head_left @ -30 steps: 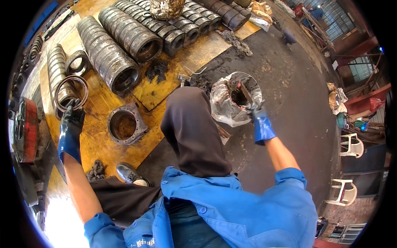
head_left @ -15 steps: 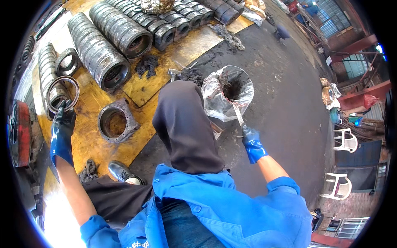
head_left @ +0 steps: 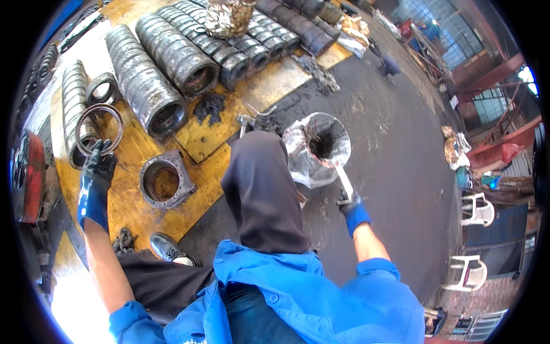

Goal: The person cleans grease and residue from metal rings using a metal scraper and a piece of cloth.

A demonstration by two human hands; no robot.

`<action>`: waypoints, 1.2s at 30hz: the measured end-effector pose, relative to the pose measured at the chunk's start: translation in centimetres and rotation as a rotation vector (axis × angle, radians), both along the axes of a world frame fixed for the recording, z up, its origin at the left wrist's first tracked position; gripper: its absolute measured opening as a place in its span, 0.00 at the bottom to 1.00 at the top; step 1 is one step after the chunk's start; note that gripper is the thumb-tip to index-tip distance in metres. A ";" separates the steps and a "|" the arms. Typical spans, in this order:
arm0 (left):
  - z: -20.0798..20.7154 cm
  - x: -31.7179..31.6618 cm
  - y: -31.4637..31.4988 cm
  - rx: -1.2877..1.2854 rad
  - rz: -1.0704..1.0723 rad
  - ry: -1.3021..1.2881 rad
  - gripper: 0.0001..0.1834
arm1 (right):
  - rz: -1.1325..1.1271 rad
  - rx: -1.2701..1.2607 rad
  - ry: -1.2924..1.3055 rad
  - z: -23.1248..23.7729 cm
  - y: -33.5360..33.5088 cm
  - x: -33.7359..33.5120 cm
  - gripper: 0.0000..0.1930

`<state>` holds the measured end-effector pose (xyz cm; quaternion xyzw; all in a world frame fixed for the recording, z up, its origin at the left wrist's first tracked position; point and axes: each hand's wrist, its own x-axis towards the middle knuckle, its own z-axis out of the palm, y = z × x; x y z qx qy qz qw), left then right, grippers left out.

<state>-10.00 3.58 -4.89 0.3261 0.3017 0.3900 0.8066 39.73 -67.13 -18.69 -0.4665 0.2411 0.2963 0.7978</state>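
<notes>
My left hand (head_left: 98,172), in a blue glove with darkened fingers, grips the lower edge of a round metal ring (head_left: 119,129), held up at the left. My right hand (head_left: 356,214), gloved alike, is closed round the near end of a flat, pale metal scraper (head_left: 344,180). The blade's far end rests at the near rim of a container lined with clear plastic (head_left: 342,133). Dark, greasy stuff (head_left: 324,143) lies inside it. Between my hands, a squarish metal housing (head_left: 187,184) with a large round bore lies on the yellow board (head_left: 197,200).
Rows of ribbed metal cylinders (head_left: 146,80) lie at the far left, with a dirty pail (head_left: 229,20) behind. A hammer (head_left: 246,119) and dark rags (head_left: 210,107) are beyond my knee. White chairs (head_left: 477,209) stand at the right; a red-sided object (head_left: 33,178) is far left.
The scraper and my right hand have shifted slightly down and right, the blade now at the container's near rim. My left hand still holds the ring. The whole view has moved a little.
</notes>
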 end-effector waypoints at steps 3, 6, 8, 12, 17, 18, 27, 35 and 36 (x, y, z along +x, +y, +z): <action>2.3 0.4 -1.8 0.033 0.017 0.020 0.19 | 0.010 -0.041 0.064 -2.2 -3.1 -2.7 0.35; 3.9 1.2 -3.1 0.065 0.041 0.038 0.19 | 0.157 -0.037 0.002 -2.9 -8.1 -3.9 0.33; 3.8 1.3 -3.0 0.062 0.087 0.046 0.19 | -0.013 -0.071 0.091 -2.0 -7.6 -3.8 0.29; 6.4 2.2 -5.0 0.061 0.118 -0.013 0.14 | 0.058 -0.099 -0.253 1.9 -2.4 0.0 0.25; 8.6 3.2 -6.4 0.130 0.064 -0.051 0.15 | 0.299 -0.127 -0.841 16.5 15.4 2.7 0.16; 8.6 3.1 -6.4 0.136 0.085 -0.079 0.15 | 0.361 0.240 -0.599 20.8 20.8 0.8 0.16; 8.5 3.1 -6.0 0.314 0.084 -0.093 0.14 | 0.685 0.378 -0.348 29.7 50.0 -15.8 0.24; 7.5 2.0 -5.8 0.511 -0.030 0.143 0.16 | 0.965 0.390 -0.208 21.7 54.7 -21.6 0.27; 7.3 1.8 -6.0 0.513 -0.030 0.146 0.16 | 0.935 0.411 -0.205 21.1 54.8 -21.7 0.27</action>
